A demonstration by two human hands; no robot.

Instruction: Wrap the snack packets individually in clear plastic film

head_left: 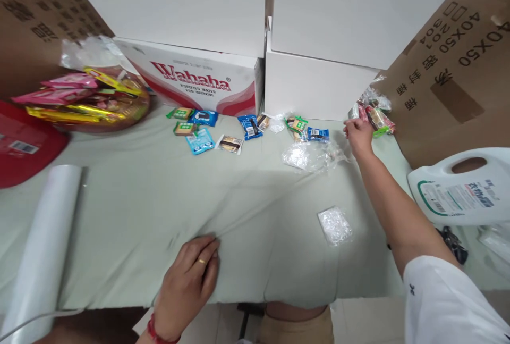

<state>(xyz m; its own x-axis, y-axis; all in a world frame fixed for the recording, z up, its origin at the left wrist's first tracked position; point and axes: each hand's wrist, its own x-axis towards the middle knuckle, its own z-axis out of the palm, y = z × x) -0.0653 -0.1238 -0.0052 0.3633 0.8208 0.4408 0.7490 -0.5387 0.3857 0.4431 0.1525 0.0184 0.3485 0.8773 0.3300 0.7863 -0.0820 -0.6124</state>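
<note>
My right hand [358, 134] reaches to the far right, beside a small pile of wrapped snacks [376, 116] against the cardboard. Its fingers are bent together; what they hold, if anything, cannot be made out. Close to its left lie a crumpled clear plastic bag [306, 157], a blue snack packet [317, 134] and a green-wrapped snack [296, 123]. Near the front table edge rests my left hand [191, 272], loosely curled on the green cloth with nothing visible in it. Between the hands, farther right, lies a small clear bubble-wrap piece [334, 225].
More snack packets [200, 141] line the back by a Wahaha carton [199, 81]. At the left are a basket of pink and yellow packets [119, 112], a red container [27, 144] and a white roll [48, 248]. A white detergent jug [464, 187] lies at the right.
</note>
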